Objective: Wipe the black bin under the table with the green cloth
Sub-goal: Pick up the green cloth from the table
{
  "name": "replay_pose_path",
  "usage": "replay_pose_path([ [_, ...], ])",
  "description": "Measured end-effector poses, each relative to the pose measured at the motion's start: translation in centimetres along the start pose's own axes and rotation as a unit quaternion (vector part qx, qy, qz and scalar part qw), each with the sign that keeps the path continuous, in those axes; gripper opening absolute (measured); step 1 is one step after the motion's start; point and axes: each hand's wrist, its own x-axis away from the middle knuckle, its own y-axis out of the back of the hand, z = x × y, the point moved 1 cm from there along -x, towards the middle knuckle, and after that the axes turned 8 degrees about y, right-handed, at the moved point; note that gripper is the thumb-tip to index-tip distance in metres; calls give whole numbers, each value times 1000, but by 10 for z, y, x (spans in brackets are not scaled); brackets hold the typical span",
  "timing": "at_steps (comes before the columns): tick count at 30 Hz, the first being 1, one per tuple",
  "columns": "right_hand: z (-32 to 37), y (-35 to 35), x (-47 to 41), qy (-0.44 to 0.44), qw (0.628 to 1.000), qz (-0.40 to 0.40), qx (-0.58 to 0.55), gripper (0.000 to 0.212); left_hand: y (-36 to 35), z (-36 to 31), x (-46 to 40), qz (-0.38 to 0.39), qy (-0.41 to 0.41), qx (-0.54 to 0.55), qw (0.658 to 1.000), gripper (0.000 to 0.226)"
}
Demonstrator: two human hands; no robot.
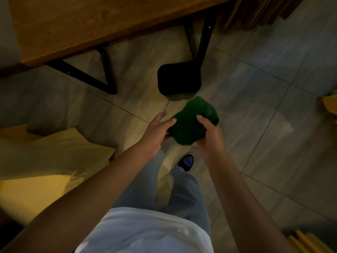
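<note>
The black bin (179, 79) stands on the tiled floor by the black leg of the wooden table (91, 24), partly beyond the table's edge. A bunched green cloth (193, 121) hangs in the air just in front of the bin. My right hand (209, 137) grips the cloth from its right side. My left hand (156, 132) has its fingers spread and touches the cloth's left edge from beneath; whether it grips is unclear.
Black metal table legs (107, 73) cross the floor left of the bin. A yellow cushioned seat (45, 161) fills the left side. More yellow furniture (330, 105) shows at the right edge. My shoe (187, 161) is on the tiles below the cloth.
</note>
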Motion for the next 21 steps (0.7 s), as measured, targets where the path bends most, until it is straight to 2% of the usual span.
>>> replay_pose_path([
  [3,-1,5,-18,-6,999,-19,27,39,-3,-14,-14,-38,-71,-74,994,64],
  [6,-2,0,-43,-4,998,-38,48,40,-12,-35,-34,-7,-115,-148,982,61],
  [8,-1,-8,-59,-13,998,-38,43,50,-22,-44,-50,25,-115,-163,980,65],
  [11,1,-21,-81,-21,1000,-10,4,68,-34,-51,-72,15,-141,-185,972,77],
  [14,4,-38,-110,-13,999,-12,-30,78,-39,-63,-104,17,-162,-219,962,72],
  [17,-1,-49,-147,12,999,-4,-32,63,-36,-69,-152,2,-196,-257,947,66],
  [21,-22,-43,-207,36,998,12,-44,60,-31,-64,-220,-20,-275,-248,929,67],
])
